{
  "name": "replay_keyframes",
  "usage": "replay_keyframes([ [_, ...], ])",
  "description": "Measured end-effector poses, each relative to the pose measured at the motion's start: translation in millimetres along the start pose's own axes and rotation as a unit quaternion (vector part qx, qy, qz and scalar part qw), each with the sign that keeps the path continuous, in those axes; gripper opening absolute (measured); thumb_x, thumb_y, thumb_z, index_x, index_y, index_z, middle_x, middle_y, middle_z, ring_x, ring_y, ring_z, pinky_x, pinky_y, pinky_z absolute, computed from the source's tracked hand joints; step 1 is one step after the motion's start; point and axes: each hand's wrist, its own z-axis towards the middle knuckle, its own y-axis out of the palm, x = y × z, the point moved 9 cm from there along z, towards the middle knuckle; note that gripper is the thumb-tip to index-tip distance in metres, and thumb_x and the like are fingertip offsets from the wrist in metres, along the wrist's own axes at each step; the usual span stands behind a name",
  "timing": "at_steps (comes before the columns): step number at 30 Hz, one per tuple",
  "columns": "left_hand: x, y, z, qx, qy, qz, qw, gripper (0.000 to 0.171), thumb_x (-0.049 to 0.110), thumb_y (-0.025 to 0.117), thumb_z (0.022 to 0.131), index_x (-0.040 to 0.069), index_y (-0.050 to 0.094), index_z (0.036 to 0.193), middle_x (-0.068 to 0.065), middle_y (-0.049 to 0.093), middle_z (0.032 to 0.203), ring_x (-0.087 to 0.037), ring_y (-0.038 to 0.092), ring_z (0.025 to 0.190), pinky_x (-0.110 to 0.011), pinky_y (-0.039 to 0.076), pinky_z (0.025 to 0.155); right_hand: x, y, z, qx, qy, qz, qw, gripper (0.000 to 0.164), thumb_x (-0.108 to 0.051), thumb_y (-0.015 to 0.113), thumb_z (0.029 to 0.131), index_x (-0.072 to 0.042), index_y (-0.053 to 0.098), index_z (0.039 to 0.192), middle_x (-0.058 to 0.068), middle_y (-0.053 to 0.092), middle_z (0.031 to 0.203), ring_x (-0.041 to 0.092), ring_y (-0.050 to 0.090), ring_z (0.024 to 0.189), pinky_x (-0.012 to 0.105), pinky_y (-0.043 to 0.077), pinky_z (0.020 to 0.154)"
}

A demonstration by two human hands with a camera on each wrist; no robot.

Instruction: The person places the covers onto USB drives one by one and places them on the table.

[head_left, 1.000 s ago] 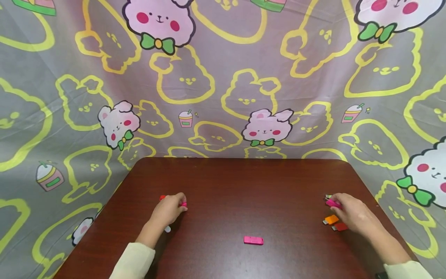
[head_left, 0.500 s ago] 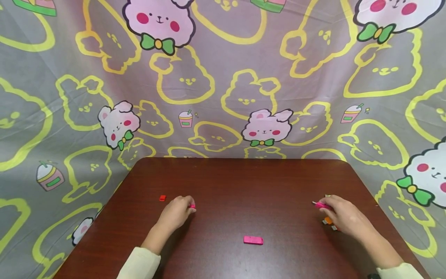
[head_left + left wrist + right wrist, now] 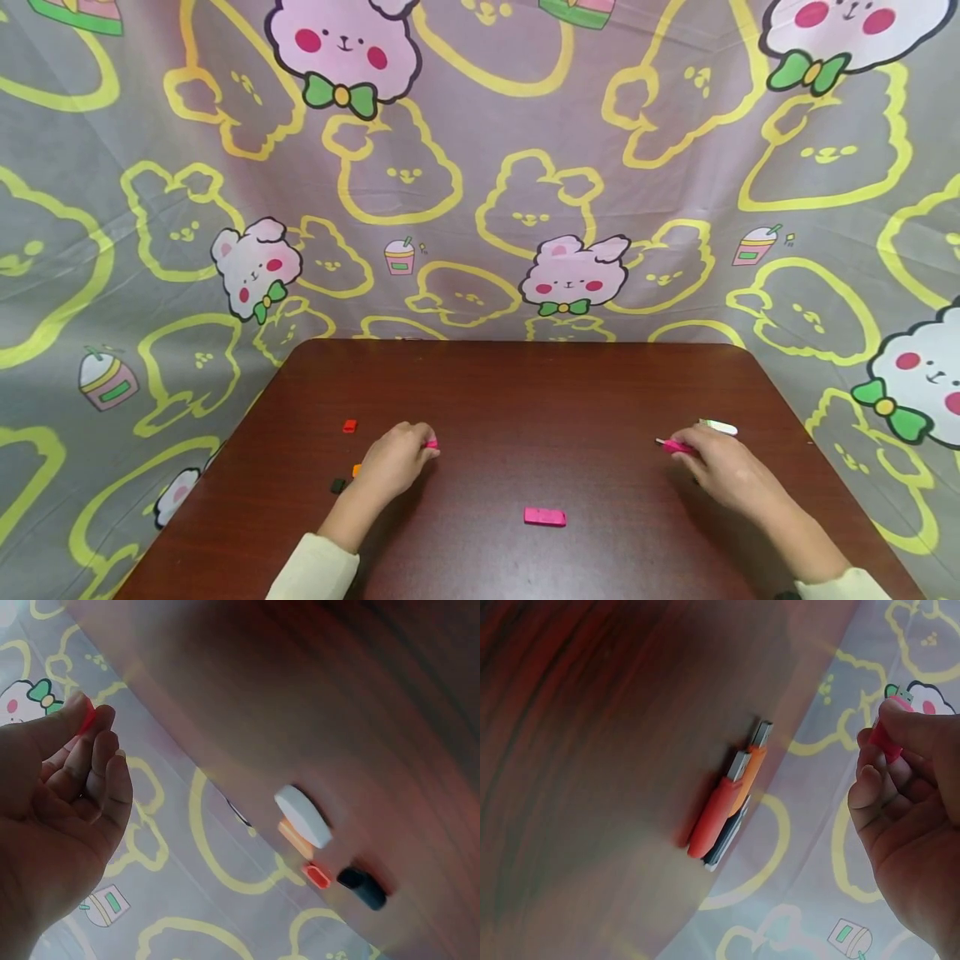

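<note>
Between thumb and fingertips my left hand (image 3: 397,458) pinches a small pink USB stick cap (image 3: 432,444), which is mostly covered by the fingers. My right hand (image 3: 731,467) grips an uncapped pink USB stick (image 3: 678,447), its metal plug pointing left toward the other hand. The right wrist view shows that stick's plug (image 3: 904,695) sticking out past the thumb. A wide gap separates the hands. Closer to me, between them, a closed pink USB stick (image 3: 544,517) lies flat on the table (image 3: 480,400).
Loose caps lie at the left: red (image 3: 317,875), orange (image 3: 295,838), white (image 3: 304,816) and black (image 3: 361,888). Uncapped sticks lie at the right: red (image 3: 716,817), orange (image 3: 751,776), a dark one (image 3: 724,838) and a white one (image 3: 722,427). Patterned cloth (image 3: 480,125) hangs around the table.
My left hand has moved right with the pink cap, uncovering other caps. The right hand has drawn the pink stick left, away from the other sticks. The pink stick in the middle has stayed put.
</note>
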Motion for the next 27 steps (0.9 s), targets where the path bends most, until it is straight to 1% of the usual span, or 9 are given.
replay_keyframes([
  [6, 13.3, 2.1, 1.5, 0.002, 0.014, 0.004, 0.9999, 0.018, 0.029, 0.075, 0.077, 0.022, 0.058, 0.078, 0.011, 0.050, 0.069, -0.009, 0.049, 0.066, -0.027, 0.041, 0.054, -10, 3, 0, 0.015, -0.018, -0.008, 1.000, 0.024, -0.006, 0.079, 0.068, -0.017, 0.064, 0.084, -0.013, 0.057, 0.078, 0.002, 0.053, 0.070, 0.029, 0.049, 0.062],
  [12, 25.2, 4.2, 3.2, 0.009, 0.032, 0.011, 0.9994, 0.017, 0.030, 0.074, 0.078, 0.022, 0.059, 0.080, 0.011, 0.050, 0.069, -0.008, 0.048, 0.065, -0.026, 0.041, 0.054, -17, 10, 3, 0.006, -0.019, -0.006, 1.000, 0.022, -0.007, 0.079, 0.069, -0.015, 0.065, 0.084, -0.011, 0.058, 0.078, 0.004, 0.055, 0.071, 0.029, 0.049, 0.063],
  [15, 29.5, 4.3, 4.0, 0.009, 0.034, 0.008, 0.9994, 0.017, 0.029, 0.074, 0.078, 0.021, 0.060, 0.081, 0.011, 0.051, 0.070, -0.008, 0.049, 0.067, -0.026, 0.043, 0.055, -20, 12, 4, 0.002, -0.019, 0.000, 1.000, 0.021, -0.008, 0.079, 0.070, -0.015, 0.065, 0.084, -0.011, 0.058, 0.078, 0.004, 0.055, 0.071, 0.029, 0.049, 0.063],
  [21, 37.2, 6.2, 5.7, 0.010, 0.039, 0.003, 0.9992, 0.016, 0.029, 0.073, 0.079, 0.021, 0.060, 0.081, 0.010, 0.052, 0.071, -0.009, 0.051, 0.068, -0.027, 0.044, 0.056, -26, 14, 6, 0.007, -0.027, 0.008, 1.000, 0.022, -0.008, 0.080, 0.069, -0.015, 0.065, 0.084, -0.012, 0.058, 0.078, 0.003, 0.054, 0.070, 0.027, 0.049, 0.063],
  [27, 43.5, 10.1, 7.1, 0.009, 0.049, 0.004, 0.9988, 0.015, 0.030, 0.072, 0.080, 0.021, 0.060, 0.082, 0.010, 0.053, 0.071, -0.009, 0.051, 0.068, -0.027, 0.045, 0.056, -31, 18, 7, -0.010, -0.016, 0.012, 1.000, 0.021, -0.008, 0.078, 0.071, -0.016, 0.065, 0.086, -0.013, 0.057, 0.079, 0.002, 0.052, 0.071, 0.027, 0.048, 0.063],
])
